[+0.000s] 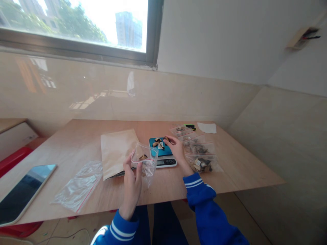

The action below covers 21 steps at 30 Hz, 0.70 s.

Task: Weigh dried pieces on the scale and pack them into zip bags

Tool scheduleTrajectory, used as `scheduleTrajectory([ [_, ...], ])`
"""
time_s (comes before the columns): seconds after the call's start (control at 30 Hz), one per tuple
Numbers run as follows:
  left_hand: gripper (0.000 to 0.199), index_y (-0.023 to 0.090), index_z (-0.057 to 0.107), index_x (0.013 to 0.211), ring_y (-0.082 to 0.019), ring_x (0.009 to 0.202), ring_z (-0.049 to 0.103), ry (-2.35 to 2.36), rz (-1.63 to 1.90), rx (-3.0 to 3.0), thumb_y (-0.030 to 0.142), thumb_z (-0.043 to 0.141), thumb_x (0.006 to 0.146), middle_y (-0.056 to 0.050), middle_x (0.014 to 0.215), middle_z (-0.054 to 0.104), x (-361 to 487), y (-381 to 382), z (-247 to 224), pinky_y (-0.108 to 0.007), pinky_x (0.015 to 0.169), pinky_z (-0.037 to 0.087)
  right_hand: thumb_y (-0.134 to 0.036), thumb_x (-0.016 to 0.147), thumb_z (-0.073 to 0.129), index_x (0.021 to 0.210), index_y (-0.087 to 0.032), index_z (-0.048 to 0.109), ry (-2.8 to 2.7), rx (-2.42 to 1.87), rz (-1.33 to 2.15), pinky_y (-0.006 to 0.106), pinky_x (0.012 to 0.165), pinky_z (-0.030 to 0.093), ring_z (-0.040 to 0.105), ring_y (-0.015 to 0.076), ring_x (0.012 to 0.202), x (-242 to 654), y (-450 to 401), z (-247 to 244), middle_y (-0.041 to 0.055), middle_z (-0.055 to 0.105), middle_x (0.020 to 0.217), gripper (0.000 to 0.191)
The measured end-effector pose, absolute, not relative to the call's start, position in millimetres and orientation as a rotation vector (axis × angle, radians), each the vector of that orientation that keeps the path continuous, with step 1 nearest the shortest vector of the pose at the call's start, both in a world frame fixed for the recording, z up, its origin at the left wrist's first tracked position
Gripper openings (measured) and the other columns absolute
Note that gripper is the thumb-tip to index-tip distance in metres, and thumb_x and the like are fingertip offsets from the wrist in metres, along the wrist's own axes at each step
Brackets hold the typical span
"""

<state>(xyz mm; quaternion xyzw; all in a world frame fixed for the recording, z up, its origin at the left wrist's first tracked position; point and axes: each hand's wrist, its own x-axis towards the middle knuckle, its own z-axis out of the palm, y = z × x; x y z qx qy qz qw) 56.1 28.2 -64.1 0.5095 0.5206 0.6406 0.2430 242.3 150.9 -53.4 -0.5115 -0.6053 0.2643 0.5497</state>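
My left hand (133, 180) grips a clear zip bag (149, 166) by its edge, its mouth facing up. A small brown-and-cream dried piece (143, 157) shows inside the bag. My right hand (176, 148) pinches another dried piece (166, 139) over the blue plate of a kitchen scale (166, 162). Several dried slices (156, 142), perhaps mushroom, lie on that plate with a small white label (160, 145) among them. The scale's display is too small to read.
Filled zip bags (201, 165) lie in a row to the right. Behind them are a green-and-black tool (190, 126) and white paper (206, 128). Leftward lie a brown paper envelope (119, 149), a flat zip bag (81, 185) and a tablet (25, 192).
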Motion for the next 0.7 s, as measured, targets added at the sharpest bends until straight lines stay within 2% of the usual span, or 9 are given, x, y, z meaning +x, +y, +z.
scheduleTrajectory([
  [0.13, 0.046, 0.019, 0.037, 0.133, -0.024, 0.135, 0.041, 1.424, 1.705, 1.431, 0.038, 0.047, 0.093, -0.016, 0.144, 0.044, 59.0, 30.0, -68.3, -0.045, 0.112, 0.030, -0.043, 0.074, 0.072, 0.105, -0.016, 0.071, -1.296, -0.988, 0.847, 0.037, 0.090, 0.053, 0.068, 0.0226, 0.098, 221.6, 131.4, -15.4, 0.0113, 0.073, 0.108, 0.041],
  [0.23, 0.046, 0.019, 0.037, 0.133, -0.024, 0.136, 0.040, 1.405, 1.722, 1.463, 0.037, 0.047, 0.093, -0.016, 0.145, 0.044, 61.0, 31.5, -68.8, -0.045, 0.113, 0.029, -0.040, 0.075, 0.072, 0.107, -0.019, 0.070, -1.426, -0.885, 1.012, 0.035, 0.090, 0.053, 0.067, 0.0206, 0.100, 203.8, 109.5, 14.5, 0.0084, 0.072, 0.111, 0.038],
  [0.37, 0.045, 0.020, 0.038, 0.133, -0.025, 0.133, 0.044, 1.406, 1.733, 1.457, 0.038, 0.047, 0.093, -0.016, 0.141, 0.047, 62.1, 30.3, -66.4, -0.046, 0.111, 0.033, -0.041, 0.076, 0.072, 0.108, -0.022, 0.069, -1.739, -0.887, 0.963, 0.035, 0.092, 0.050, 0.065, 0.0197, 0.103, 190.2, 93.9, 31.3, 0.0060, 0.071, 0.113, 0.037],
  [0.5, 0.045, 0.019, 0.040, 0.132, -0.025, 0.130, 0.047, 1.413, 1.721, 1.394, 0.040, 0.047, 0.093, -0.015, 0.135, 0.052, 59.1, 28.1, -66.6, -0.046, 0.110, 0.034, -0.043, 0.090, 0.055, 0.113, -0.023, 0.066, -1.789, -0.983, 0.758, 0.031, 0.089, 0.049, 0.063, 0.0177, 0.106, 197.2, 109.7, 13.4, 0.0062, 0.069, 0.115, 0.032],
  [0.6, 0.044, 0.020, 0.041, 0.131, -0.024, 0.131, 0.046, 1.428, 1.748, 1.391, 0.039, 0.048, 0.093, -0.015, 0.138, 0.051, 55.9, 27.8, -68.1, -0.045, 0.111, 0.033, -0.035, 0.098, 0.041, 0.108, -0.018, 0.068, -1.833, -1.195, 0.498, 0.032, 0.092, 0.046, 0.062, 0.0177, 0.104, 210.1, 132.5, -15.2, 0.0093, 0.069, 0.110, 0.033],
  [0.7, 0.043, 0.021, 0.041, 0.131, -0.023, 0.130, 0.046, 1.463, 1.762, 1.410, 0.039, 0.048, 0.093, -0.014, 0.138, 0.051, 54.3, 27.7, -69.6, -0.044, 0.111, 0.034, -0.028, 0.093, 0.052, 0.107, -0.017, 0.068, -2.015, -1.376, 0.336, 0.038, 0.097, 0.044, 0.058, 0.0219, 0.109, 218.2, 149.4, -43.7, 0.0118, 0.066, 0.110, 0.024],
])
